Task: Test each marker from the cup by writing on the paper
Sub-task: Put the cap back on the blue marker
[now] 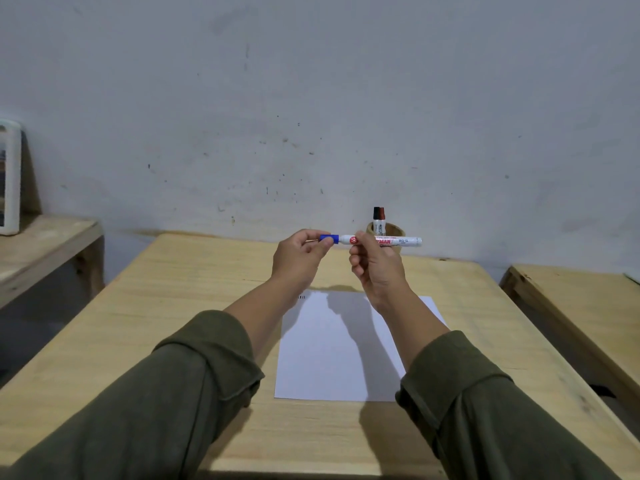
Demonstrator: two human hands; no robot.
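Observation:
I hold a white marker (401, 241) with a blue cap (329, 239) level above the far half of the table. My right hand (375, 268) grips its barrel and my left hand (299, 259) pinches the cap, which sits on the marker. Behind the marker stands a wooden cup (394, 230) near the wall, holding a black-capped marker (376, 213) and a red-capped marker (382, 213) upright. A white sheet of paper (332, 355) lies on the table below my hands, with small dark marks near its far left corner.
The wooden table (138, 323) runs from me to the grey wall. A lower wooden bench (585, 306) stands to the right, across a gap. On the left is another wooden surface (41, 244) with a white framed object (8, 178) leaning on the wall.

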